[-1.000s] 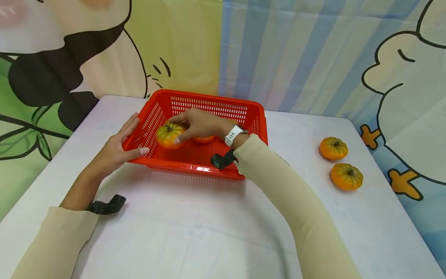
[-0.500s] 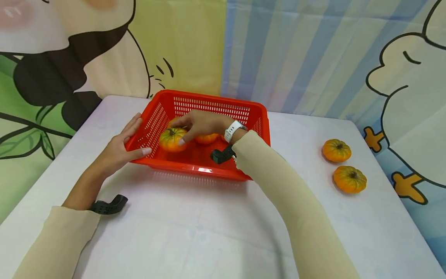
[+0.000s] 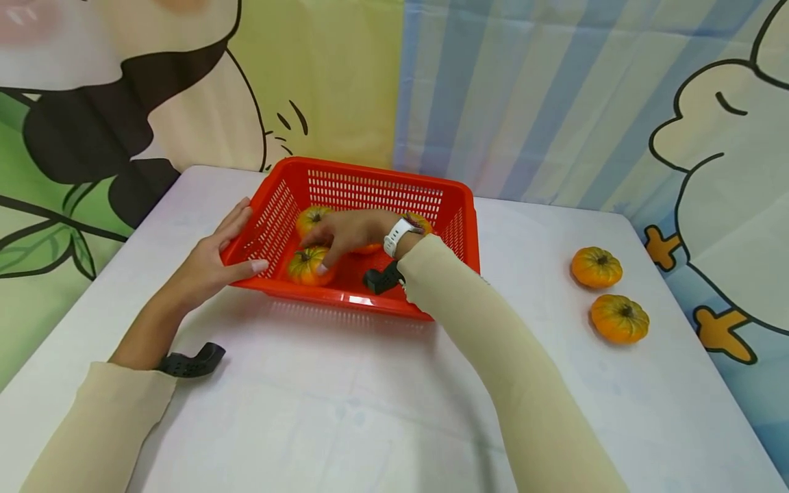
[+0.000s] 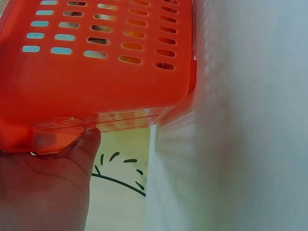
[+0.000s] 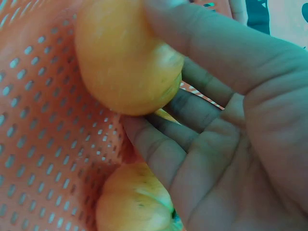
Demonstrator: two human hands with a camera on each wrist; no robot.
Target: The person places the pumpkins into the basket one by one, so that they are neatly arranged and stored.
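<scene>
My left hand (image 3: 206,270) holds the left end of a red plastic basket (image 3: 345,300), thumb by the front corner and fingers along the side. In the left wrist view the thumb lies against the basket's slotted wall (image 4: 96,86). Inside the basket, my right hand (image 3: 351,231) grips a small orange pumpkin (image 3: 305,267) low near the front left. The right wrist view shows this pumpkin (image 5: 125,57) between thumb and fingers. Another pumpkin (image 3: 311,218) sits behind it; two more, a middle one (image 3: 368,249) and a right one (image 3: 420,222), are partly hidden by the right hand and wrist.
Two small pumpkins, a rear one (image 3: 596,267) and a front one (image 3: 619,319), lie on the white-covered table (image 3: 345,411) to the basket's right. A printed cartoon curtain (image 3: 493,103) hangs right behind the table.
My right hand has lowered the pumpkin towards the basket's floor and front, uncovering the one behind it. The left hand stays on the basket. The head view has shifted slightly.
</scene>
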